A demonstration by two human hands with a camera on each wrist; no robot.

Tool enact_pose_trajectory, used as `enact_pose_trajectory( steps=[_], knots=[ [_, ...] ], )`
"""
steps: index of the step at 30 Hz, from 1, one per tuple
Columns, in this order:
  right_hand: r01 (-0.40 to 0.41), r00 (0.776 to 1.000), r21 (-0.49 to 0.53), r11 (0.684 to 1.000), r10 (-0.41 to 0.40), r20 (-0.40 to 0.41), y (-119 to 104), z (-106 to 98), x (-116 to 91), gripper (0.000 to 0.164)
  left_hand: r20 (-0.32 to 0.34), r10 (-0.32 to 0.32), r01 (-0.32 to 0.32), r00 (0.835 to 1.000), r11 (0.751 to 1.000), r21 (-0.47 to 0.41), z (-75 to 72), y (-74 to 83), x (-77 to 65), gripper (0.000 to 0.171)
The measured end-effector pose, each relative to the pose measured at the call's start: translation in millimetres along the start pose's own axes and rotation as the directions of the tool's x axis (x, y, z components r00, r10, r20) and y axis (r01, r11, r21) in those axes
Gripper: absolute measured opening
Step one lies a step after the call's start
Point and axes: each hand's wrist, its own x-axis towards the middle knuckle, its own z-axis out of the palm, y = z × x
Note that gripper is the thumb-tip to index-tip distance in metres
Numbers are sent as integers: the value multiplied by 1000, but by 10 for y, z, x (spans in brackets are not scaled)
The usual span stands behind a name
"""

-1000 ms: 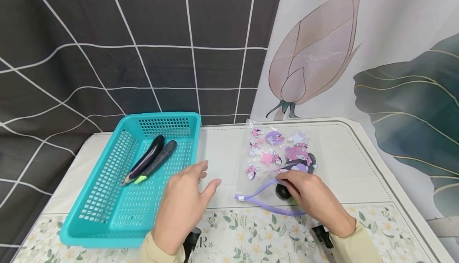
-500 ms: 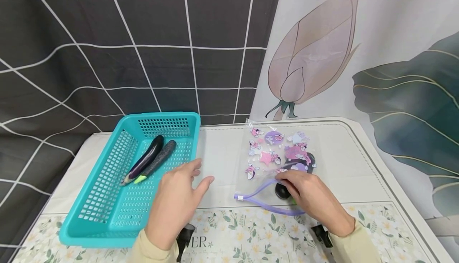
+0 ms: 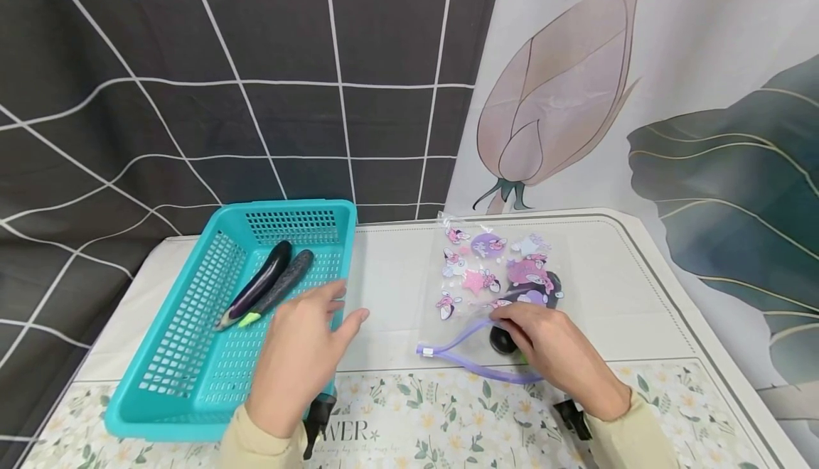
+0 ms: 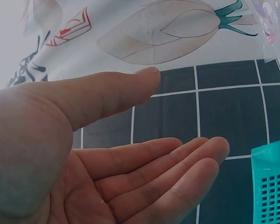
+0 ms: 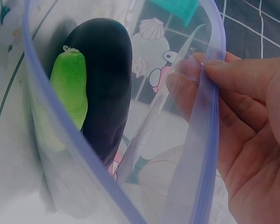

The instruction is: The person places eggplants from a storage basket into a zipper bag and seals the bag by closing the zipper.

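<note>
Teal basket [image 3: 182, 430] holds two vegetables [image 3: 261, 283]; right hand [image 3: 558, 348] pinches one bag [image 3: 475, 281].

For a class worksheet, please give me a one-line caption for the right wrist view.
A right hand pinches an open, purple-rimmed bag holding a dark vegetable beside a green-tipped one.

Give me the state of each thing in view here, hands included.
Bag: lying on the table, mouth unzipped.
Right hand: pinching the bag's edge.
Left hand: empty, thumb held apart.
Basket: upright, holding vegetables.
Eggplant: whole, lying in the basket.
Cucumber: whole, lying in the basket.
Dark vegetable: inside the bag.
Green-ended vegetable: inside the bag.
</note>
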Motion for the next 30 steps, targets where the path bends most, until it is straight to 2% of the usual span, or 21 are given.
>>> enact_pose_trajectory(
  steps=[16,30],
  knots=[
    [9,1000,-8,1000,-9,-9,15,8,-8,24,3,-20,20,1000,1000,6,-80,-64,1,49],
    [6,1000,-3,1000,-6,-13,18,8,-8,24,-20,26,-25,999,998,60,-134,-160,16,47]
  ],
)
